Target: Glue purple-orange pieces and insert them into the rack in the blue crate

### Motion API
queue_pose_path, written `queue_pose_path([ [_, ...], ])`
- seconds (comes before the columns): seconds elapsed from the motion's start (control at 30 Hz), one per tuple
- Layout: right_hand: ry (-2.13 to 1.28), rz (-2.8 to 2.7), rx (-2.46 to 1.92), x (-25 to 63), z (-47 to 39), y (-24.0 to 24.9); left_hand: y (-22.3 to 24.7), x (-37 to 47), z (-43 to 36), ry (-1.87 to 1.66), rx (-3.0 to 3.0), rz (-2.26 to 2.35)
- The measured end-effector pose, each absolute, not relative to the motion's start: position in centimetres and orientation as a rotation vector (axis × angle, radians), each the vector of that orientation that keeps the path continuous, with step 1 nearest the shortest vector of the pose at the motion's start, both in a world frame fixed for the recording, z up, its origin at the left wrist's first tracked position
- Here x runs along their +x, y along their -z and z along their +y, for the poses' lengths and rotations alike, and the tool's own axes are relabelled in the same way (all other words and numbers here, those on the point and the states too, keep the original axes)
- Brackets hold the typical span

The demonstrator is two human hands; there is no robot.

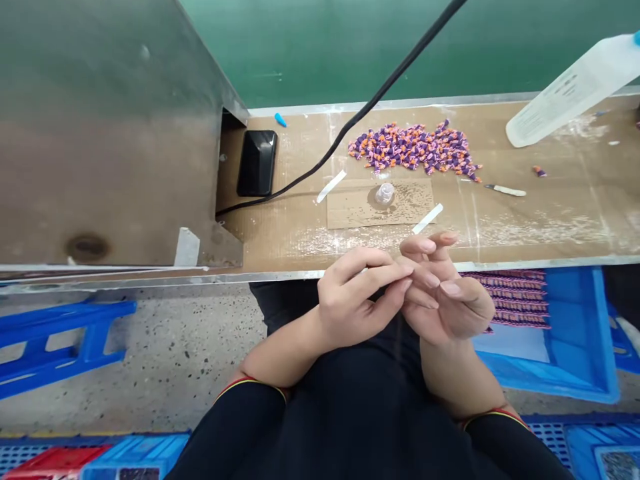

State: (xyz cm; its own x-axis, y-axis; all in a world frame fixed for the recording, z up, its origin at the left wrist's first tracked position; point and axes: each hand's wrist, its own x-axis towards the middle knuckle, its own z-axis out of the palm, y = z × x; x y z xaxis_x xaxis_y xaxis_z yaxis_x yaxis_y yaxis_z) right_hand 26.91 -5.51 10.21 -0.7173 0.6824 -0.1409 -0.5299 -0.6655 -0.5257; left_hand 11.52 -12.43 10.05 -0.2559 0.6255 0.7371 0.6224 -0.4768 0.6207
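My left hand (361, 293) is closed, its thumb and fingertips pinched together against the fingers of my right hand. A small pale bit shows between its fingers; what it holds, if anything, I cannot make out. My right hand (447, 293) is turned palm up, fingers loosely curled and thumb apart, with nothing visible in the palm. Just beyond them lies a white strip (428, 219), beside a cardboard piece (350, 207) bearing a small clear lump (385, 193). A heap of small purple, orange and pink pieces (415, 148) sits behind it.
A white-handled knife (507, 191), a tilted bottle (565, 93), another white strip (331, 187) and a phone (257, 163) are on the bench. A black cable (345, 130) crosses above. Below right, a blue bin (583, 333) holds rows of purple-pink pieces (520, 300). A metal box (110, 133) stands left.
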Motion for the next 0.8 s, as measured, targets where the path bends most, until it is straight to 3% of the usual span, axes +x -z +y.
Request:
queue_pose_path([
  [0.8,-2.270,-0.717,-0.618,25.2,-6.6,-10.0,-10.3,10.3,-13.6,-1.881,1.828,1.553],
])
